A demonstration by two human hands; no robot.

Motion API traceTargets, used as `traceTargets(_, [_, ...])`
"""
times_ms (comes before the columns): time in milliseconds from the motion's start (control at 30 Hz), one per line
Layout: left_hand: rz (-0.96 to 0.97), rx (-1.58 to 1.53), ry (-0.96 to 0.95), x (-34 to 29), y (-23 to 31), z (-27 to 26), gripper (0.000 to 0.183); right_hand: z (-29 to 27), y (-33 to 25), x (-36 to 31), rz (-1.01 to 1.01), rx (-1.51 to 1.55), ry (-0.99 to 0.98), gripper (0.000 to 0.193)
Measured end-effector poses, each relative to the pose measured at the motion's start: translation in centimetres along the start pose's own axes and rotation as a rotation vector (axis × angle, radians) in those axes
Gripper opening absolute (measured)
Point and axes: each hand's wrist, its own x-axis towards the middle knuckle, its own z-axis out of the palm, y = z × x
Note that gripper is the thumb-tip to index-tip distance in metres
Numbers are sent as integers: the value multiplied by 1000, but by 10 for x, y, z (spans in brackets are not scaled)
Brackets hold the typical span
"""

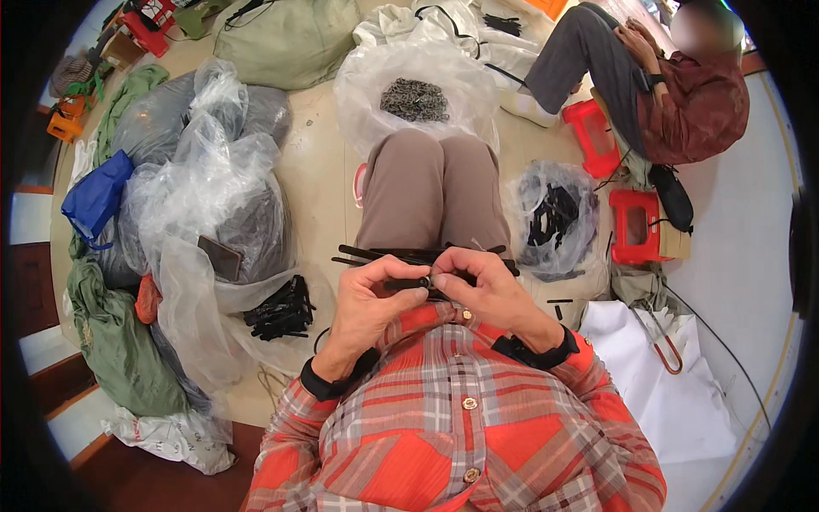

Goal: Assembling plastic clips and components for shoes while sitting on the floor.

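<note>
Both hands meet above my lap. My left hand (365, 294) pinches a short black strip (404, 283) between thumb and fingers; its end facing the right hand looks rounded. At that end, the thumb and finger of my right hand (483, 286) are pressed together on something too small to make out. Long thin black strips (345, 260) lie across my thighs under the hands, partly hidden by them. Beyond my knees, a clear plastic bag (354, 81) lies spread around a heap of small grey metal parts (414, 101).
On the left, a pile of black strips (281, 309) lies beside plastic-wrapped sacks (247, 226) with a phone (220, 258) on them. To the right are a bag of black pieces (553, 215), red stools (630, 226) and white sheeting (665, 375). Another person (695, 111) sits at the upper right.
</note>
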Motion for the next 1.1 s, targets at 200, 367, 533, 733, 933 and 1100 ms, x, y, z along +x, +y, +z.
traceTargets(200, [-18,25,12,-2,10,6,25,3,5,-3,-103,-128,67,12])
traceTargets(367, [7,-94,-76,0,-2,0,30,-5,-2,-4,-80,-48,56,13])
traceTargets(533, [-3,-226,-133,-1,-8,-2,29,-8,-7,-3,9,168,-51,15])
traceTargets(733, [52,-191,-163,-3,-8,-4,28,-5,-8,-5,-16,187,-50,14])
traceTargets(933, [222,113,-46,-7,-5,6,31,-3,-9,-9,-79,-29,37,12])
traceTargets(1100, [184,17,1,-9,-12,8,29,3,-3,-11,-141,-62,70,10])
